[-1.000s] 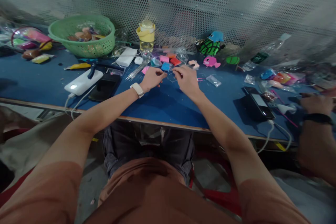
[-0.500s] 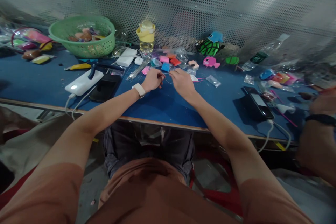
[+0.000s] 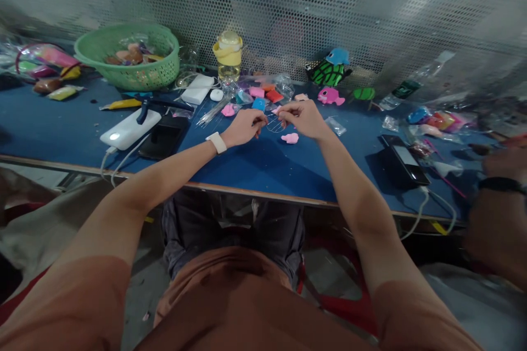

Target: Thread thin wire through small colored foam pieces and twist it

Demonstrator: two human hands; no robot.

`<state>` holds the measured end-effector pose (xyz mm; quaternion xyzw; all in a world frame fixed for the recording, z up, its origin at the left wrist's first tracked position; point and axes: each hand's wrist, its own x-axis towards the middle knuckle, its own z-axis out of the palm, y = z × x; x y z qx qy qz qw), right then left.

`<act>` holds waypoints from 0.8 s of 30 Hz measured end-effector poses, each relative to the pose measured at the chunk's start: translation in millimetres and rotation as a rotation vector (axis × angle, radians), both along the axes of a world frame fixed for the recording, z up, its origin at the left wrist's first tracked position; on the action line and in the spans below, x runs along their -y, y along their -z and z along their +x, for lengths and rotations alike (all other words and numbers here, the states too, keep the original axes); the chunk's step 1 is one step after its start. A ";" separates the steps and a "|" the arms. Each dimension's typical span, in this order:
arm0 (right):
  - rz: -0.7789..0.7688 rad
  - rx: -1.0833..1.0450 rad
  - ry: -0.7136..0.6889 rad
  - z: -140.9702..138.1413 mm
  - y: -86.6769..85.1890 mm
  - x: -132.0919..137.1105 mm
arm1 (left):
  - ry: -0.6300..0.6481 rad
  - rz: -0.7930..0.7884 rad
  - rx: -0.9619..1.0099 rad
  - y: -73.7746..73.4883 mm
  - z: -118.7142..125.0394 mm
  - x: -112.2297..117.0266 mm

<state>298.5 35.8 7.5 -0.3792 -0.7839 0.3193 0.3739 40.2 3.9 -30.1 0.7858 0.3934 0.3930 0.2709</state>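
Note:
My left hand (image 3: 246,126), with a pale watch band on its wrist, is pinched on one end of a thin wire (image 3: 273,130). The wire curves in a loose loop across to my right hand (image 3: 303,118), whose thumb and fingertips are pressed together on it. Pale pink material (image 3: 277,110) shows at the right fingertips; whether it is held or lies behind them I cannot tell. Just below my right hand a small pink clay piece (image 3: 290,138) lies on the blue table (image 3: 263,170). A bundle of thin wires (image 3: 213,112) rests left of my left hand.
Behind my hands are clay packets (image 3: 273,96), a yellow-topped bottle (image 3: 228,55) and a pink fish figure (image 3: 330,96). A green basket (image 3: 160,74), a white power bank (image 3: 130,129) and a dark phone (image 3: 164,136) stand left. A black device (image 3: 403,162) and another person's arm (image 3: 500,214) are right.
My right hand has moved to the right, away from my left, and its fingers have turned. The wire loop between the hands and the pink clay piece below them now show.

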 end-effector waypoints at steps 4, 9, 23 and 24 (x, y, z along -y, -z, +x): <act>-0.097 -0.007 -0.043 7.3 -11.3 6.5 | 0.033 0.070 -0.004 -2.2 1.2 4.6; -0.138 -0.042 -0.072 8.9 -17.3 12.0 | 0.058 0.066 0.012 -7.2 0.8 9.3; -0.019 0.078 -0.103 1.4 -3.7 13.0 | 0.023 -0.107 0.110 1.3 -3.8 -2.1; -0.024 0.079 -0.108 1.2 -3.3 12.8 | 0.017 -0.085 0.110 1.0 -4.0 -2.1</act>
